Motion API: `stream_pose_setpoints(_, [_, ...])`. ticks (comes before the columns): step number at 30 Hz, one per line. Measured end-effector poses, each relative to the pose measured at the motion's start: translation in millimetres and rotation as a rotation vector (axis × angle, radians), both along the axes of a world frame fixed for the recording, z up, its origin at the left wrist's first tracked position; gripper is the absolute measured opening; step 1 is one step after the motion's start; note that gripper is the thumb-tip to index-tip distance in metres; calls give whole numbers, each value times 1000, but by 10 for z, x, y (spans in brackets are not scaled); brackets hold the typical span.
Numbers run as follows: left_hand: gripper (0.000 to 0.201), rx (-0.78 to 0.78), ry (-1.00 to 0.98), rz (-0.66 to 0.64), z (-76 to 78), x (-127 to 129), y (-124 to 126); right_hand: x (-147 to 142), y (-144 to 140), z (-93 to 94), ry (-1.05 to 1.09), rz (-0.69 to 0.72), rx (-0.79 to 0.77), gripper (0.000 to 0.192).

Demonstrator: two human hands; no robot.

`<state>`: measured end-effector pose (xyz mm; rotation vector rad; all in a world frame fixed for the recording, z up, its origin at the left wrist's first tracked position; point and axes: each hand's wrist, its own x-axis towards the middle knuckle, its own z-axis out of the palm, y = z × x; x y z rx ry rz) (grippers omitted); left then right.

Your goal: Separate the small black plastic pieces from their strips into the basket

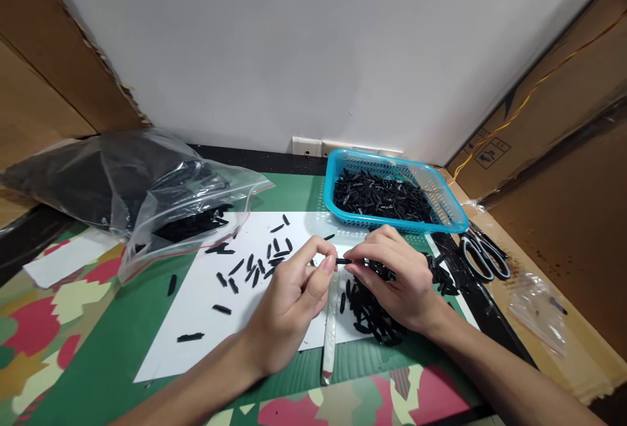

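Between my two hands, over the white paper (171,328), is a small thin black strip (343,261). My left hand (298,285) pinches its left end between thumb and forefinger. The thumb and fingertips of my right hand (396,276) close on its right end. Beneath my right hand lies a pile of black strips (375,321), partly hidden by it. Several loose black strips (252,269) are scattered on the paper left of my hands. A narrow whitish stick (330,341) with a red mark at its near end lies below my fingers.
Behind my right hand stands a blue basket (396,222) of small black pieces. A clear zip bag (161,197) full of black pieces lies open at the left. Scissors (482,259) and a small plastic bag (536,315) lie at the right, beside cardboard (582,230). A wall rises behind.
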<state>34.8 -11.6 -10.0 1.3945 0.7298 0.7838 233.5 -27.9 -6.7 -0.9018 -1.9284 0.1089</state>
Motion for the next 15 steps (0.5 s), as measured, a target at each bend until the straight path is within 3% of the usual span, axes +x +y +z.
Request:
stream_pose_setpoints(8, [28,58,36,20,-6,-6,5,-1,-7,15,127,43,-146,8])
stream_pose_setpoints(15, [26,64,36,-16,-50,-33,41,-2,-18,19,176,78,-149,10])
